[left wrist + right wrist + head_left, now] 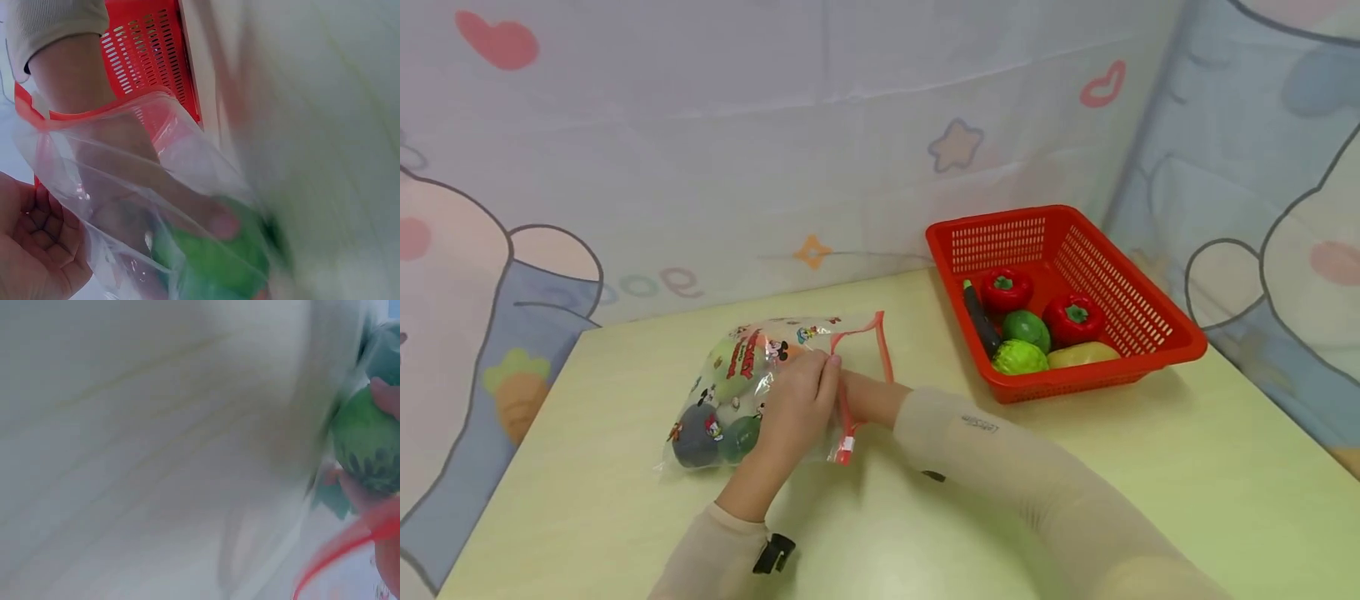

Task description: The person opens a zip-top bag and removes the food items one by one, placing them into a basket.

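Note:
A clear zip bag [790,337] with printed cartoon figures and a red zip edge lies on the table, its mouth to the right. Through its plastic show a dark purple item [695,442], a green item [741,439] and paler ones. My left hand [797,404] grips the bag near its mouth, fingers curled at the edge in the left wrist view. My right hand [194,212] reaches in through the opening. Inside, it holds a round green toy vegetable [365,434] with dark markings at one end. From above, most of that hand is hidden behind the left.
A red plastic basket [1142,292] stands at the right rear of the table. In it lie two red peppers [1007,289], a dark eggplant [981,321], two round green items [1021,357] and a yellowish one [1082,354]. A printed cloth [722,167] hangs behind the table.

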{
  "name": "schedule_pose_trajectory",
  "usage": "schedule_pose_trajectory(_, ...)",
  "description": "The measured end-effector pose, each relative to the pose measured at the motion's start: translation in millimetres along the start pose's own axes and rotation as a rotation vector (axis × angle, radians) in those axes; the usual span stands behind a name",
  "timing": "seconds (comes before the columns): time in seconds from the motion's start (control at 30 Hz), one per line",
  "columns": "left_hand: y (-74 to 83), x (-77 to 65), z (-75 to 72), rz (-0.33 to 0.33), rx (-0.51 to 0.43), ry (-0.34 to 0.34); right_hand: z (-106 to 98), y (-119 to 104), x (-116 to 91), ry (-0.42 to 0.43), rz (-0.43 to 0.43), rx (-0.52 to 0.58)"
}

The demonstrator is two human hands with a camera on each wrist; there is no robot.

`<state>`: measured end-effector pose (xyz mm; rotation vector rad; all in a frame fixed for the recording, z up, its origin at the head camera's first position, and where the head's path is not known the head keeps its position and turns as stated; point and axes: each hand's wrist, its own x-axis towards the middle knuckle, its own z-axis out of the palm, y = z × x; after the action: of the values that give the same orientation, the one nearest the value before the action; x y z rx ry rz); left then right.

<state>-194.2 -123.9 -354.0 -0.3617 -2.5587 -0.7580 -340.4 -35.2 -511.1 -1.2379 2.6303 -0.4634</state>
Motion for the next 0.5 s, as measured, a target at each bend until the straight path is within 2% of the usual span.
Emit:
schedule_pose_trajectory(0.03, -0.2, -0.3, 0.8, -0.005, 0.002, -0.003, -19, -16, -13, -0.001, -0.022, -0.028)
schedule_pose_trajectory(0.1, -0.5, -1.1, 2.2, -0.012, 0.002, -0.014, -59, -49, -40, -0.067, 0.019, -0.067)
schedule_pose_trajectory(0.17, -1.2, -1.6, 3.5, -0.019, -0.003, -0.032, -89, -74, -63, -0.144, 0.085, -0.123)
schedule_pose_trajectory(0.27, -2.3, -0.7, 4.6, -0.016, -0.007, -0.047, -112, -86, -85, -0.164, 0.107, -0.263)
schedule_pose_trajectory(0.37, -3.3, 1.9, 5.0, -0.003, -0.016, -0.041, -131, -90, -102, -0.131, 0.105, -0.379)
schedule_pose_trajectory(0.5, -3.4, 4.7, 5.3, 0.013, -0.023, -0.040, -163, -96, -126, -0.071, 0.108, -0.406)
